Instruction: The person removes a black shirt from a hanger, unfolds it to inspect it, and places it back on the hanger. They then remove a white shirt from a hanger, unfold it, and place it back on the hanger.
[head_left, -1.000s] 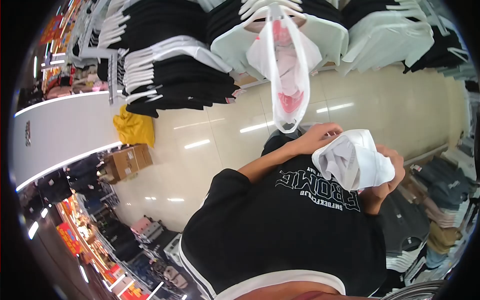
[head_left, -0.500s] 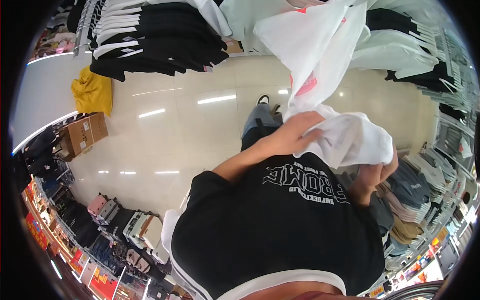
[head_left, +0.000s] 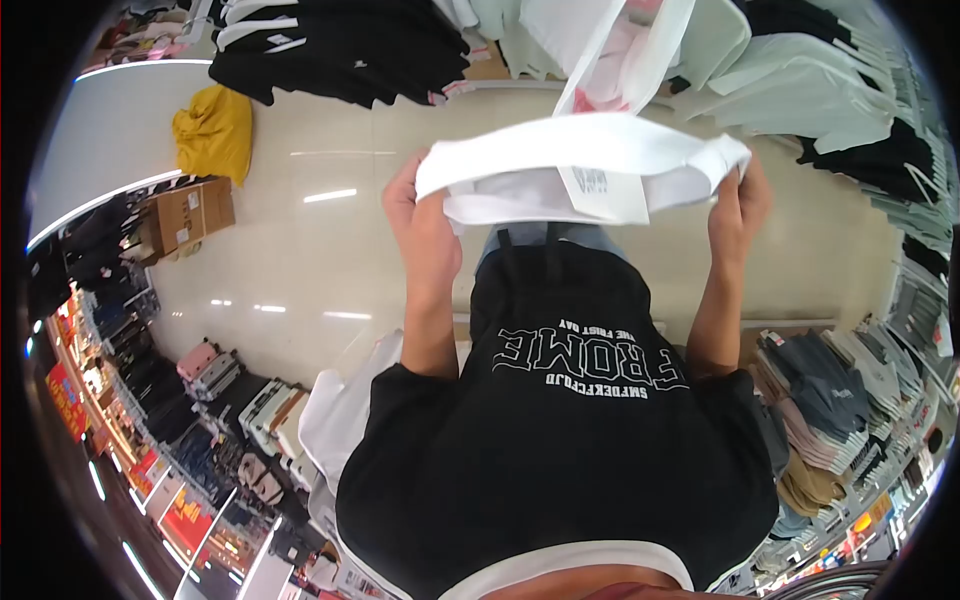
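Hands (head_left: pixel 432 225) have spread the bunched white cloth (head_left: pixel 540 145) wide open.

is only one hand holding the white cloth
No, the left hand and right hand grip opposite ends of the white cloth.

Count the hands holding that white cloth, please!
2. The left hand grips one end of the white cloth, and the right hand grips the other end. Some fingers are hidden by the cloth, but both hands show.
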